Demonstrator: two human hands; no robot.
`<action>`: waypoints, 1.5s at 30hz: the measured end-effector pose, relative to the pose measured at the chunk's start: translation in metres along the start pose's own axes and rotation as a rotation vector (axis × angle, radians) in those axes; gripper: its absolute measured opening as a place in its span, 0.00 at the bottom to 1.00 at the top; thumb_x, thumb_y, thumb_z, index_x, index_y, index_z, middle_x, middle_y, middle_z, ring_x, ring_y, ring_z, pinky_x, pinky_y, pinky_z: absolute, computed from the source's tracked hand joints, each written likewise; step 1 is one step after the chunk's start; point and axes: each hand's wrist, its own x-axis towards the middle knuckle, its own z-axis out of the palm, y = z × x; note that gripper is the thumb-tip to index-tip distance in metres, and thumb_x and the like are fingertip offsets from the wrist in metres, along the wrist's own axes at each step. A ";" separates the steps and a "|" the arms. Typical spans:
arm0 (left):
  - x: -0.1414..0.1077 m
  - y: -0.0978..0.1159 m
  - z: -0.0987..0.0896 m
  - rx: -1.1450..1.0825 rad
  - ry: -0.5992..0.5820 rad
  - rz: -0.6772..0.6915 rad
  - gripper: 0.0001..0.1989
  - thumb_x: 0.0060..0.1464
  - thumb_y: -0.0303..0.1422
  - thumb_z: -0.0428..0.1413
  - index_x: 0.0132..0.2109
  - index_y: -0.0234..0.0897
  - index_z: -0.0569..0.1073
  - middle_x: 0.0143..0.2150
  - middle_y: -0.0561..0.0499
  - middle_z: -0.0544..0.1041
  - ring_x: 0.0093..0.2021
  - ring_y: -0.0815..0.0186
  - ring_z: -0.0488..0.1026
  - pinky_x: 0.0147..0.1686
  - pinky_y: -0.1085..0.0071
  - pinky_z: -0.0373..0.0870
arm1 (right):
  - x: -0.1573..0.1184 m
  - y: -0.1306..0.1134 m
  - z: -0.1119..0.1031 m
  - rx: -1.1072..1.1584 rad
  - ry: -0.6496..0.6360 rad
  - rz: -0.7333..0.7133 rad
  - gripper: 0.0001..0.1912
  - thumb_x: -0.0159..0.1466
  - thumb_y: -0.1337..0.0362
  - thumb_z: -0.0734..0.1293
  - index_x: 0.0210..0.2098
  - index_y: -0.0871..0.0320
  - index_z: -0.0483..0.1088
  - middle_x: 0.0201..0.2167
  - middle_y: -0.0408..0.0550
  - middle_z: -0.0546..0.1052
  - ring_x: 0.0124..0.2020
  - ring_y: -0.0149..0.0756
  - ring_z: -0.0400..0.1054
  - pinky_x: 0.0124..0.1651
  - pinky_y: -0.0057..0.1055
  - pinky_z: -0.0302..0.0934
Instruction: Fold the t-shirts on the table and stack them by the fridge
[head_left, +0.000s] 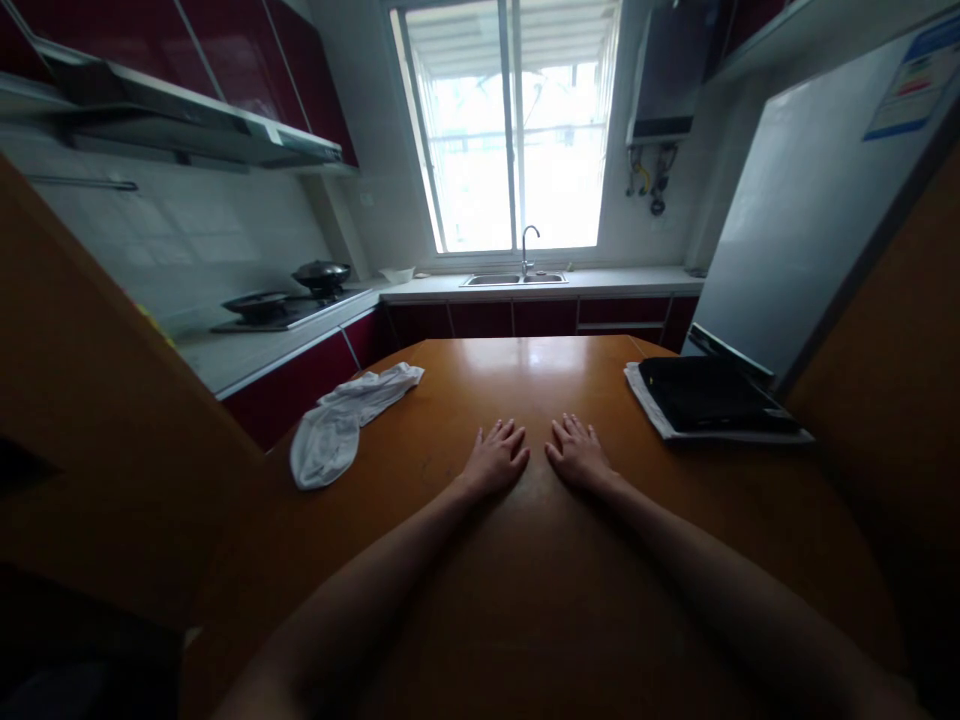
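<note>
My left hand [496, 458] lies palm down on the brown wooden table [525, 580], fingers stretched out and a little apart. Beside it, my right hand [577, 453] rests flat on the same tabletop in much the same way. A small gap separates the two, and neither holds anything. To the left of my left hand is a crumpled white cloth [337, 430], possibly a garment, near the table's left edge. Off to the right of my right hand, a black folded or flat item [709, 393] lies on top of something white and flat.
Beyond the table runs a counter with a sink [514, 280] and faucet [526, 250] below a window. A stove on the left bears a lidded pot [321, 275] and a pan [256, 304]. A refrigerator [802, 200] stands at right; a wooden door panel [97, 400] is at left.
</note>
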 end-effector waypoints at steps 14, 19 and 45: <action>0.006 -0.038 -0.033 -0.033 0.152 -0.128 0.21 0.62 0.41 0.54 0.60 0.44 0.74 0.65 0.48 0.70 0.65 0.59 0.66 0.65 0.62 0.60 | 0.004 0.018 0.012 -0.081 -0.002 -0.044 0.33 0.72 0.50 0.53 0.69 0.61 0.58 0.72 0.59 0.55 0.73 0.48 0.44 0.71 0.50 0.39; -0.034 -0.144 -0.095 0.066 0.400 -0.569 0.21 0.65 0.32 0.45 0.61 0.30 0.71 0.63 0.34 0.70 0.64 0.51 0.65 0.63 0.55 0.59 | 0.005 0.024 0.016 -0.086 0.033 -0.086 0.32 0.71 0.51 0.53 0.68 0.63 0.61 0.71 0.60 0.57 0.72 0.51 0.47 0.70 0.52 0.42; -0.002 -0.064 -0.039 -0.106 0.496 -0.236 0.19 0.64 0.31 0.52 0.60 0.38 0.72 0.62 0.43 0.73 0.63 0.53 0.67 0.64 0.55 0.60 | 0.000 0.023 0.000 0.312 0.451 -0.177 0.28 0.72 0.53 0.51 0.58 0.61 0.71 0.56 0.59 0.74 0.58 0.48 0.66 0.62 0.43 0.59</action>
